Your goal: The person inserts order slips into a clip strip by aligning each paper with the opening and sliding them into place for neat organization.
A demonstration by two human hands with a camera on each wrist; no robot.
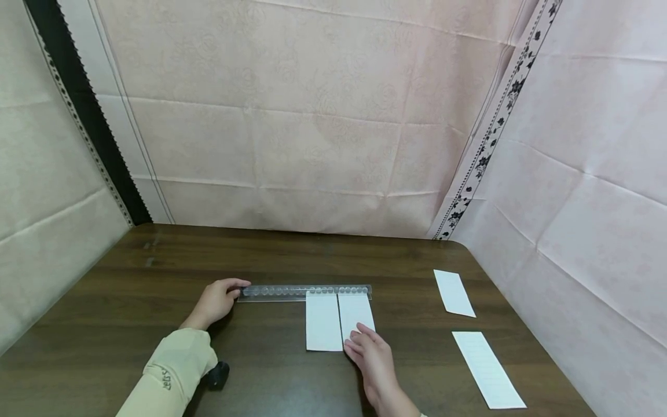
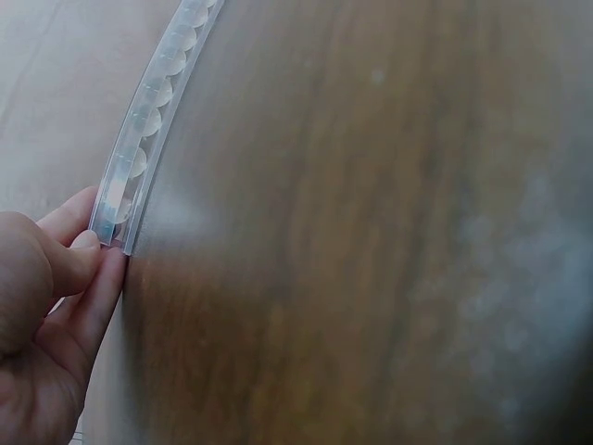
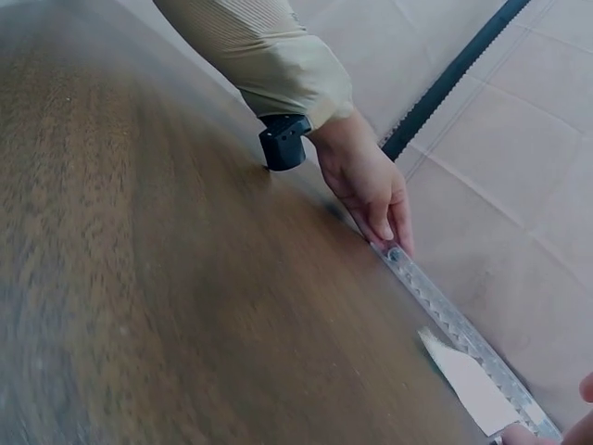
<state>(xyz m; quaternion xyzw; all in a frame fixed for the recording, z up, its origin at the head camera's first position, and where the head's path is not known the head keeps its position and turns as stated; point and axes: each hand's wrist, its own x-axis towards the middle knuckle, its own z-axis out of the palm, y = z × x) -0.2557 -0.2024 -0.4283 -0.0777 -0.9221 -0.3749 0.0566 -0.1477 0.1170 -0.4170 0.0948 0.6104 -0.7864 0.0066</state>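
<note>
A clear plastic ruler [image 1: 281,293] with a row of round shapes lies crosswise on the table. My left hand [image 1: 216,301] pinches its left end between thumb and fingers; the left wrist view shows that hand [image 2: 56,306] close up at the ruler's tip [image 2: 139,158]. Below the ruler's right part, two white paper cards lie side by side, a left card [image 1: 323,324] and a right card [image 1: 355,310], a thin dark gap between them. Their top ends meet the ruler. My right hand [image 1: 374,356] touches the lower part of the right card with its fingertips.
Two more white paper pieces lie at the right, a shorter one [image 1: 454,293] behind a longer one [image 1: 490,370]. The brown wooden table [image 1: 156,289] is bordered by pale cloth walls [image 1: 312,145]. A black device [image 1: 216,376] sits under the left sleeve.
</note>
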